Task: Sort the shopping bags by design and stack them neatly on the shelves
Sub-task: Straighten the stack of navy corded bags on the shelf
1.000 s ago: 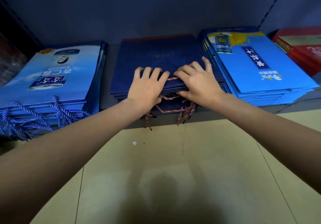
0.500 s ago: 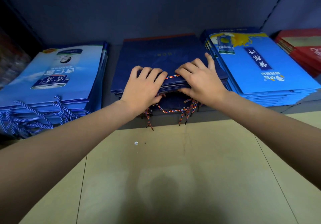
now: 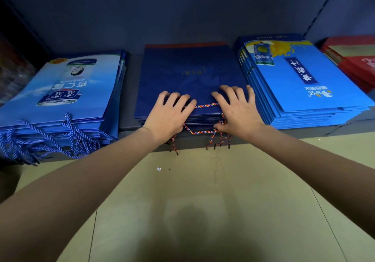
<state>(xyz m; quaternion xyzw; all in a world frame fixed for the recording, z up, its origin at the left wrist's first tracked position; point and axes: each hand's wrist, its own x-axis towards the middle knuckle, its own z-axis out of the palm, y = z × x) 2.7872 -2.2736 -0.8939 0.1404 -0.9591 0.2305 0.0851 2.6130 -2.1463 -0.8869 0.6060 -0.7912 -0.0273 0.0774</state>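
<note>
Compared with a second ago, both hands have slid further onto the navy bag stack (image 3: 190, 74) at the middle of the shelf's front edge (image 3: 129, 128). The left hand (image 3: 168, 115) and right hand (image 3: 237, 111) now lie spread flat, pressing down rather than gripping, with the braided handles (image 3: 203, 132) dangling over the edge. Looks like that pile's just being squared up between the light-blue stack (image 3: 67, 91) and the bright-blue stack (image 3: 300, 83), so sorting here seems about done.

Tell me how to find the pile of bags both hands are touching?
Look along the dark shelf above the floor. Between two bright blue piles lies the navy pile, under the left hand and right hand. Only it has red, yellow and blue rope handles.
</note>
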